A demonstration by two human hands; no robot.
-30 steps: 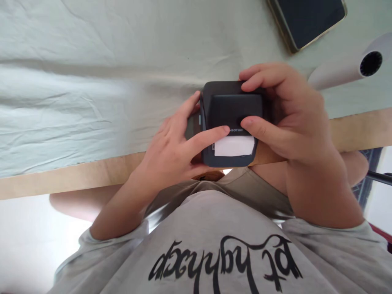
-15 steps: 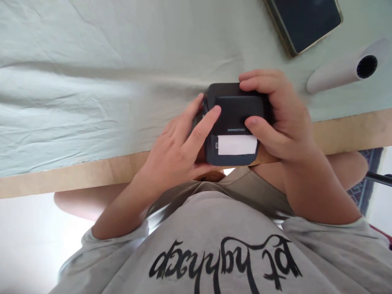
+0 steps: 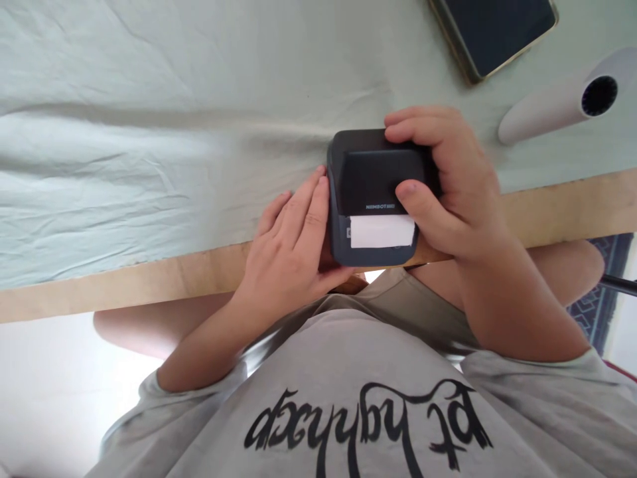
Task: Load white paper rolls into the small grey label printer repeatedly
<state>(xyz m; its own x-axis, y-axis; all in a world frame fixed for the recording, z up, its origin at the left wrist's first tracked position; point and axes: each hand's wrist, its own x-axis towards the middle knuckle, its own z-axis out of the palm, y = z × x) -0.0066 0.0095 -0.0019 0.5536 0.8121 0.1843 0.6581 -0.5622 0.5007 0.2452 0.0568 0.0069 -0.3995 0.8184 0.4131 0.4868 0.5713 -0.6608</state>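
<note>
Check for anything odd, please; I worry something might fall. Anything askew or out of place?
The dark label printer juts slightly past the wooden table edge. The right hand grips it; the left hand rests against its side. A white label pokes from its slot. Nothing spilled or damaged.

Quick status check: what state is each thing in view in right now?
label printer: lid shut, white label poking out of the slot.
right hand: gripping the printer.
left hand: fingers flat against the printer's side.
phone: screen dark.
white tube: lying on its side.
</note>
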